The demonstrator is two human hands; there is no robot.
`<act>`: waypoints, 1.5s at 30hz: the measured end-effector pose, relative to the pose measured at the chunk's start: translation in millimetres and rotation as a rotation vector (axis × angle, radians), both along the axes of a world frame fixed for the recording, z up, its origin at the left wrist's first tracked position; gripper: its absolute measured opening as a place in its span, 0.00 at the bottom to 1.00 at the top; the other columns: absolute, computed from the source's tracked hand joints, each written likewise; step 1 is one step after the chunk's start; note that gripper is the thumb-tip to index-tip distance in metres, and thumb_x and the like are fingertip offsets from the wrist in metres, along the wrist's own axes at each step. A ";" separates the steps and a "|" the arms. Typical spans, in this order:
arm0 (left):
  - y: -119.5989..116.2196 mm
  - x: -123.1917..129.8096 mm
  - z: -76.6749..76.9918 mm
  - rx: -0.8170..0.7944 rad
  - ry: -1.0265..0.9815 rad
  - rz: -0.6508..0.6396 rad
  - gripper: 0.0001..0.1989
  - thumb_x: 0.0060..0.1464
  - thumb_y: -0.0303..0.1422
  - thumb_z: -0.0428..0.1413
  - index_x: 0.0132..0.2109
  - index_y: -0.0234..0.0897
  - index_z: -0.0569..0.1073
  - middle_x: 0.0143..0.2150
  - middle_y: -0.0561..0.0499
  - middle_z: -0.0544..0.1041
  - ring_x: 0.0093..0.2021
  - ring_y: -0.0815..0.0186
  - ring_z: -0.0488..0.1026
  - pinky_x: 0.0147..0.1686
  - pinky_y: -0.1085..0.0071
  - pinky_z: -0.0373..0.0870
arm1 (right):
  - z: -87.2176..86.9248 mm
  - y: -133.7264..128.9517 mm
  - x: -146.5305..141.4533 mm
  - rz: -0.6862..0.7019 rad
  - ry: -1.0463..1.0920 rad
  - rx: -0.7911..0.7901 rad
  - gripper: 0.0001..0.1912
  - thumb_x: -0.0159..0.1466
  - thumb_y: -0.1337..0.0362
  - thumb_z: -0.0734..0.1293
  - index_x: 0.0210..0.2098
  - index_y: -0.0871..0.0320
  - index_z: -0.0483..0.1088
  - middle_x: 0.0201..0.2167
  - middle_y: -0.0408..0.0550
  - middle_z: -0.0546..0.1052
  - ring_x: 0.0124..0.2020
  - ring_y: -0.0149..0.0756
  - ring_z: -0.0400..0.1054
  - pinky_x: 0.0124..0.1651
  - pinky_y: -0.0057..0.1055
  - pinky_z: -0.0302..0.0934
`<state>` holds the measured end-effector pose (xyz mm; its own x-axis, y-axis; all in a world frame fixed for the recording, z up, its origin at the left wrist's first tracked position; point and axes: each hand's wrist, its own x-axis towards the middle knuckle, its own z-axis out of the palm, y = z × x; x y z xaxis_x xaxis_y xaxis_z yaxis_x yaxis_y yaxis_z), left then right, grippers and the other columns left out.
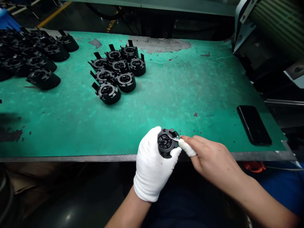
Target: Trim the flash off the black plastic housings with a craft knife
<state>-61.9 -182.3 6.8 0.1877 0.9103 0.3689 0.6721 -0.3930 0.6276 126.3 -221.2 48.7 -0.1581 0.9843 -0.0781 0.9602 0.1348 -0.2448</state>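
Over the near edge of the green surface, I observe the gloved left hand gripping a round black part; the right hand grasps a small metal tool at its face. Black housings stand grouped toward the far edge; a phone lies near the right edge

Surface is showing green w/ grey patches; L glove is looking plain white, tool silvery, held part & phone blk; floor stripe is showing yellow.
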 end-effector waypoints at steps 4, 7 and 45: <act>-0.1 1.1 -1.0 -0.011 -0.021 0.000 0.37 0.52 0.43 0.65 0.63 0.33 0.62 0.57 0.36 0.73 0.59 0.49 0.73 0.58 0.52 0.72 | 2.0 -3.4 1.5 -0.014 0.116 -0.034 0.20 0.69 0.69 0.58 0.59 0.54 0.69 0.41 0.50 0.79 0.40 0.41 0.76 0.41 0.35 0.69; 0.6 0.1 -0.9 -0.020 -0.023 -0.023 0.38 0.51 0.43 0.65 0.64 0.36 0.61 0.58 0.37 0.73 0.60 0.49 0.72 0.59 0.51 0.71 | 7.0 -8.3 8.9 -0.026 0.225 -0.019 0.18 0.72 0.65 0.57 0.57 0.52 0.70 0.46 0.49 0.79 0.43 0.40 0.76 0.44 0.34 0.70; 15.7 -32.8 12.4 -0.189 -0.039 -0.070 0.54 0.44 0.51 0.68 0.70 0.39 0.53 0.68 0.37 0.64 0.67 0.47 0.64 0.66 0.49 0.63 | 30.0 52.3 30.9 0.225 0.158 -0.130 0.18 0.70 0.63 0.59 0.55 0.48 0.72 0.46 0.43 0.81 0.44 0.41 0.75 0.44 0.35 0.65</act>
<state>-94.8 -166.6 19.2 0.2417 0.9494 0.2006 0.6208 -0.3102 0.7200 157.2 -168.9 78.7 -0.3914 0.9066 -0.1579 0.8582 0.2977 -0.4181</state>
